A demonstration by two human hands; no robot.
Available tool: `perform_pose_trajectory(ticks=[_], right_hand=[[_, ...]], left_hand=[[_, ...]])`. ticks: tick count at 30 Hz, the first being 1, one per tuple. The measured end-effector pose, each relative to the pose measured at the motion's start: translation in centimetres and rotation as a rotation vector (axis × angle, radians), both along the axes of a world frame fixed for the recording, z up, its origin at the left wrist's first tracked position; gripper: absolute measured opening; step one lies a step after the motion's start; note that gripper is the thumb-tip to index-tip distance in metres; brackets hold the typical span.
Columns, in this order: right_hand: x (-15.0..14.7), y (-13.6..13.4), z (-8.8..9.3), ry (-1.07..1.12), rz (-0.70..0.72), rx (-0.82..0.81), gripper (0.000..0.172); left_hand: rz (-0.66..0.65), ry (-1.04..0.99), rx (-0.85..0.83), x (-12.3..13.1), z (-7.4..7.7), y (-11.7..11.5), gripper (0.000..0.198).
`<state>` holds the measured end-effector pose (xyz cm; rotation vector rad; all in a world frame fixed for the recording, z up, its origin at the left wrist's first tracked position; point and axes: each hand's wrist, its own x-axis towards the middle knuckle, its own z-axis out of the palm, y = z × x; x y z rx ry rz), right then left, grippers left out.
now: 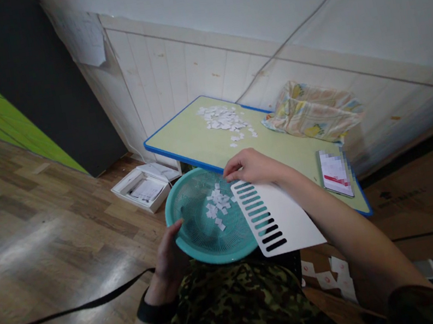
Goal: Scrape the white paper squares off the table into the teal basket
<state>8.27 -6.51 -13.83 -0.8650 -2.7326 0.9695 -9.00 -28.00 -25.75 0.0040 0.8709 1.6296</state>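
Observation:
A round teal plastic colander (pixel 199 256) rests at my lap, below the table edge. My left hand (pixel 169 253) grips its left rim, thumb over the top. Several small white paper pieces (pixel 217 203) lie in its bottom. My right hand (pixel 250 166) is over the colander's far right rim, fingertips pinched together; what they hold, if anything, is hidden. Beneath that hand and forearm, a white sheet with a row of slots (pixel 278 212) overlaps the colander's right side. Whether the hand grips this sheet is unclear.
A pale green table (pixel 179 135) with blue edging bears a heap of white paper pieces (pixel 223 118), a patterned cloth-lined basket (pixel 312 113) and a phone (pixel 335 175). An open white box (pixel 142 188) sits on the floor. Printed cards (pixel 327 280) lie lower right; cardboard (pixel 432 187) stands at right.

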Motion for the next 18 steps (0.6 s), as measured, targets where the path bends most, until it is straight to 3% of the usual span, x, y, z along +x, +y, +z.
perform_pose_trajectory(ticks=[4,7,9,14,18], right_hand=[[0.3,-0.1,0.3,0.058,-0.053,0.044,0.017],[1.0,0.8,0.9,0.086,-0.177,0.103,0.054],[1.7,2.2,1.3,0.094,-0.28,0.11,0.069],[3.4,7.2,1.3,0.105,-0.382,0.255,0.046],[4.6,10.8,1.5,0.107,-0.651,0.145,0.067]], left_hand=[[0.015,0.025,-0.001,0.1,0.1,-0.1,0.027],[0.003,0.018,0.003,0.1,0.2,-0.1,0.033],[-0.01,0.008,0.011,0.1,0.2,-0.1,0.038],[0.006,-0.008,-0.017,-0.1,0.3,0.0,0.027],[0.027,-0.003,-0.094,-0.1,0.8,0.1,0.022]])
